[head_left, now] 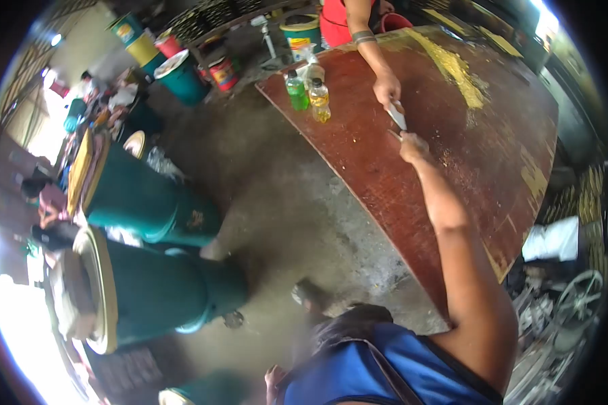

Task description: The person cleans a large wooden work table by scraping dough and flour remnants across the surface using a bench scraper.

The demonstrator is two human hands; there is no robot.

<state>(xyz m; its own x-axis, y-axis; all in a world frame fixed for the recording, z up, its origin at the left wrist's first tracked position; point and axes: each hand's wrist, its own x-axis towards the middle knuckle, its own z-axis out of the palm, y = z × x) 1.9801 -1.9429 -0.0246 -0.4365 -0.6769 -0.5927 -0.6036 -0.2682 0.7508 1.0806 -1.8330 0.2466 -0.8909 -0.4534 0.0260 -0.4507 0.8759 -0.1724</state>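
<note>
My right hand (414, 147) reaches far across the brown tabletop (358, 158), its fingers at the lower end of a pale, flat-bladed knife (397, 117). One finger or the thumb juts out to the left; the grip shows only small. At the knife's upper end is a co-worker's hand (386, 89), closed around it, so both hands meet at this one tool. Low by my left side hangs my left hand (273, 378), partly visible beside my blue top, its fingers too unclear to read.
A long strip of yellow dough-like material (456, 67) lies on the table. Bottles of green (296, 93) and yellow liquid (319, 102) stand near its left edge. Large green drums (155, 293) line the left side. A spoked wheel (579, 297) is at lower right.
</note>
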